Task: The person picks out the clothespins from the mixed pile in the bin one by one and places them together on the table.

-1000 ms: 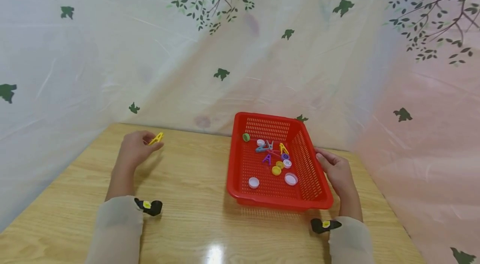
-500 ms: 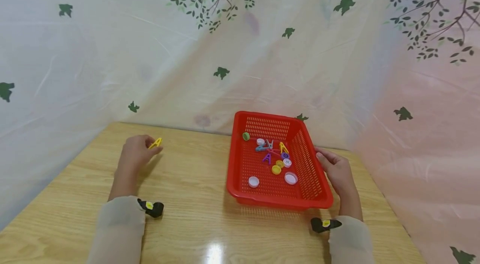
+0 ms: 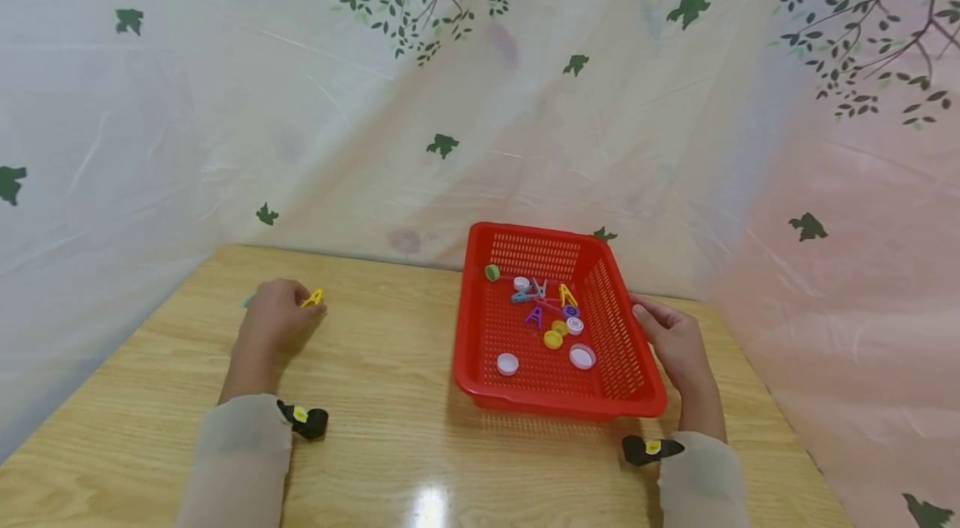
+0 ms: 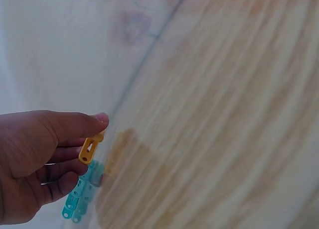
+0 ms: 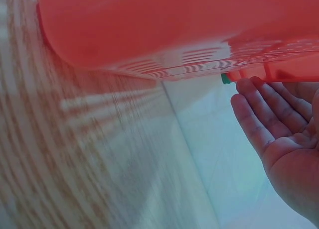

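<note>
My left hand point(image 3: 276, 313) pinches a yellow clothespin point(image 3: 313, 297) between thumb and fingers, low over the left part of the table. Just beyond that hand lies a teal plastic piece with holes point(image 4: 79, 194); in the head view only a sliver shows. My right hand point(image 3: 677, 341) holds the right rim of a red plastic basket point(image 3: 558, 410), fingers below the rim in the right wrist view, thumb mostly hidden there. Inside the basket lie a purple clothespin point(image 3: 534, 317), a second yellow clothespin point(image 3: 566, 295), a blue clothespin point(image 3: 522, 295) and several bottle caps.
The caps include a green cap point(image 3: 492, 272), a white cap point(image 3: 507, 364) and a pink-rimmed cap point(image 3: 582, 356). The wooden table point(image 3: 375, 428) ends at a draped cloth point(image 3: 360, 136) behind and on both sides.
My left hand has come down and slightly nearer with the yellow clothespin still pinched. The teal piece now shows beside it. Basket and right hand stay put.
</note>
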`<state>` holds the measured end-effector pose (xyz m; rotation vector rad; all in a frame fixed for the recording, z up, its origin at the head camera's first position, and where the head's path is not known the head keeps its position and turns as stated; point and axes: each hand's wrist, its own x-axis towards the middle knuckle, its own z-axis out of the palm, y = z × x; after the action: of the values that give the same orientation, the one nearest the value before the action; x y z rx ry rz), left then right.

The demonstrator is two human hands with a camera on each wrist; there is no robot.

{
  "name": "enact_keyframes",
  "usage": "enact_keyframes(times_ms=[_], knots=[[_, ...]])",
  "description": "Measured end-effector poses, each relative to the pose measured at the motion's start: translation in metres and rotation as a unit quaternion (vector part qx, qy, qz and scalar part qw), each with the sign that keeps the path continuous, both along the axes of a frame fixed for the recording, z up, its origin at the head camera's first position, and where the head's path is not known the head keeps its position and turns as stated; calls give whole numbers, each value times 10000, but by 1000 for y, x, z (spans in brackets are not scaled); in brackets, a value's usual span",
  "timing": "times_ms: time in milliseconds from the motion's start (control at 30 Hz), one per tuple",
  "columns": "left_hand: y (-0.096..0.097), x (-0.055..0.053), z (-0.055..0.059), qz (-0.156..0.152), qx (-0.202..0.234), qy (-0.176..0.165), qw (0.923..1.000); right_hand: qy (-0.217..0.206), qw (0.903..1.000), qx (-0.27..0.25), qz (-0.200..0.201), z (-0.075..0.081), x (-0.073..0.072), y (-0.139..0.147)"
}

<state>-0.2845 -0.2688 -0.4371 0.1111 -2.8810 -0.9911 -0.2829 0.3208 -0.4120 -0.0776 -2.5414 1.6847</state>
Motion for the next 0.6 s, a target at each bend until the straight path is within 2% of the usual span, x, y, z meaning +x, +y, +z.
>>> enact_keyframes(times_ms=[133,267,400,600], knots=[[4,4,0,17,64,-140,9999,-1,10000,-15,11,0,0,0],[5,4,3,-36,-107,-139,9998,-8,10000,-3,36,0,0,0],[2,3,6,-217,-249,-152,9993,-6,10000,37,22,-1,0,0],[-4,-1,6,-508,-155,-110,9985,110,9999,29,30,0,1,-1]])
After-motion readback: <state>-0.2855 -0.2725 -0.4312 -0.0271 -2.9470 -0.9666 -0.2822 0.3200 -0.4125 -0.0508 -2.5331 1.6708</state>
